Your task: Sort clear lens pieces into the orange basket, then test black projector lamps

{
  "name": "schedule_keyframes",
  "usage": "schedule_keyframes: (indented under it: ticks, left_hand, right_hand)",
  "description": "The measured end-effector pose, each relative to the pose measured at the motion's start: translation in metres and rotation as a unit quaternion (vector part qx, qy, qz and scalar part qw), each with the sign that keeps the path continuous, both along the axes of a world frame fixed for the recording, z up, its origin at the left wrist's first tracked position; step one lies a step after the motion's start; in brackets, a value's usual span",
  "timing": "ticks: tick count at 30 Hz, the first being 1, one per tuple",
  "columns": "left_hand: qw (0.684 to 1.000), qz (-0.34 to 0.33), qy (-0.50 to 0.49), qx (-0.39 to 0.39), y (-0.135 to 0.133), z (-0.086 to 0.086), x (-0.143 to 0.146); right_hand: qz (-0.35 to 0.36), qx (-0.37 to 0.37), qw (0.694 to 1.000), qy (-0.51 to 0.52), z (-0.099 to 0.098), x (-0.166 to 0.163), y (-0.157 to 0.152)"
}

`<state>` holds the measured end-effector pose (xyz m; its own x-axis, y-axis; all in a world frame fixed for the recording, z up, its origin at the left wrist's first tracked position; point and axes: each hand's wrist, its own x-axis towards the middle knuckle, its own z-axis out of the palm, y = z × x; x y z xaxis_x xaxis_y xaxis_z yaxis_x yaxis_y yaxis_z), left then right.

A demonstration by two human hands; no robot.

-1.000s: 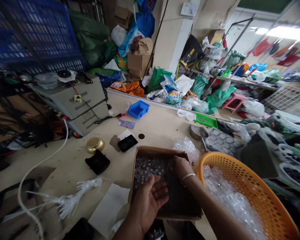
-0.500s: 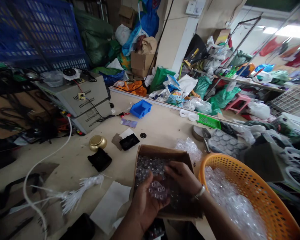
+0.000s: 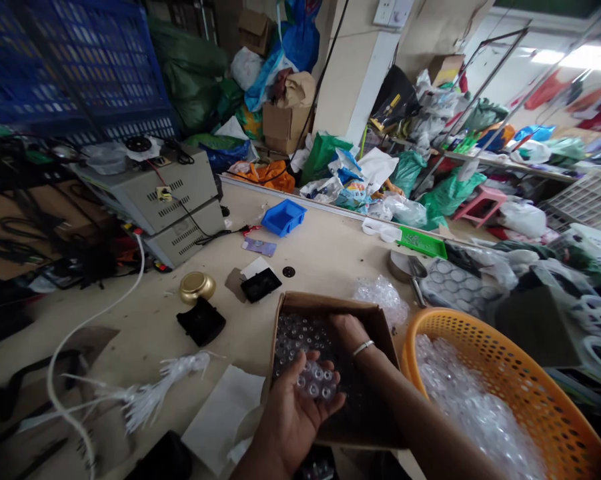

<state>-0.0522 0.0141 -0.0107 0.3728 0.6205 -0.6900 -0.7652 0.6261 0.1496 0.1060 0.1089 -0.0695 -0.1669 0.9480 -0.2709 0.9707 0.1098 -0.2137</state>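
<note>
A cardboard box [image 3: 330, 301] on the bench holds many small clear plastic pieces [image 3: 295, 337]. My left hand [image 3: 293, 413] is cupped palm up at the box's near edge with a handful of those clear pieces [image 3: 317, 383] resting in it. My right hand [image 3: 345, 331] reaches down into the box among the pieces; its fingers are bent and mostly hidden. A thin bracelet sits on that wrist.
An orange basket [image 3: 530, 393] full of clear plastic stands right of the box. Left of it lie a black block [image 3: 201, 321], a brass cap [image 3: 196, 287], white ties [image 3: 150, 393], white paper [image 3: 220, 420]. A grey machine [image 3: 160, 200] and blue bin [image 3: 283, 217] sit farther back.
My left hand was bare a second ago and now carries clear pieces. My right hand came to the left palm, then went back into the box.
</note>
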Motion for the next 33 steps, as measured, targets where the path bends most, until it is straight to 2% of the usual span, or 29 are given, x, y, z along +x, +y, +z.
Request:
schedule_keyframes:
  ticks: [9, 13, 15, 19, 21, 23, 25, 29, 33]
  left_hand:
    - [1.0, 0.004, 0.018, 0.005, 0.0, -0.001, 0.002]
    - [0.999, -0.016, -0.011, 0.026, 0.001, 0.0, 0.0]
    - [0.999, -0.023, -0.032, 0.036, 0.001, 0.002, -0.002]
    - [0.999, 0.006, -0.034, 0.03, 0.002, 0.004, -0.006]
    - [1.0, 0.009, -0.025, 0.012, 0.002, 0.005, -0.008]
    - [1.0, 0.0, -0.027, 0.004, 0.0, 0.004, -0.008]
    - [0.999, -0.003, -0.034, 0.008, 0.0, 0.004, -0.008]
    - [1.0, -0.001, -0.025, 0.002, 0.0, 0.004, -0.008]
    - [1.0, -0.002, -0.015, 0.003, 0.001, 0.004, -0.008]
  right_hand:
    - [-0.062, 0.089, 0.981, 0.159, 0.034, 0.026, -0.023]
    - [-0.075, 0.081, 0.945, 0.309, 0.062, 0.012, -0.046]
    - [-0.055, 0.055, 0.923, 0.378, 0.079, -0.001, -0.06]
    - [0.041, -0.023, 0.913, 0.406, 0.097, -0.014, -0.068]
    - [0.024, 0.001, 0.932, 0.363, 0.091, -0.008, -0.056]
    - [-0.013, 0.021, 0.97, 0.241, 0.075, 0.001, -0.039]
    - [-0.026, -0.004, 0.993, 0.112, 0.053, 0.005, -0.025]
    - [-0.026, -0.07, 0.997, 0.024, 0.014, -0.001, -0.013]
    - [-0.004, -0.086, 0.996, 0.002, 0.003, -0.002, -0.013]
